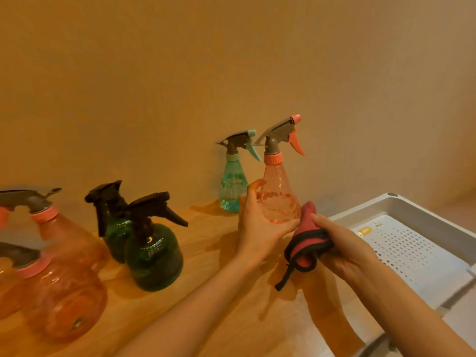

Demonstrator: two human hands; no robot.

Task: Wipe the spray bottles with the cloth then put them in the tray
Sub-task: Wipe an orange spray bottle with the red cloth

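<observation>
My left hand (257,222) grips the base of a clear pink spray bottle (279,194), held upright above the wooden table. Its grey head and orange trigger point right. My right hand (342,246) clutches a bunched red cloth (307,243) with a dark edge, and the cloth's tip touches the bottle's lower right side. A teal spray bottle (231,186) stands against the wall just behind. A white perforated tray (422,215) lies at the right with no bottle in it.
Two dark green bottles (152,251) with black heads stand left of centre. Two large orange bottles (64,274) fill the near left. The wooden table (206,292) runs along a plain wall.
</observation>
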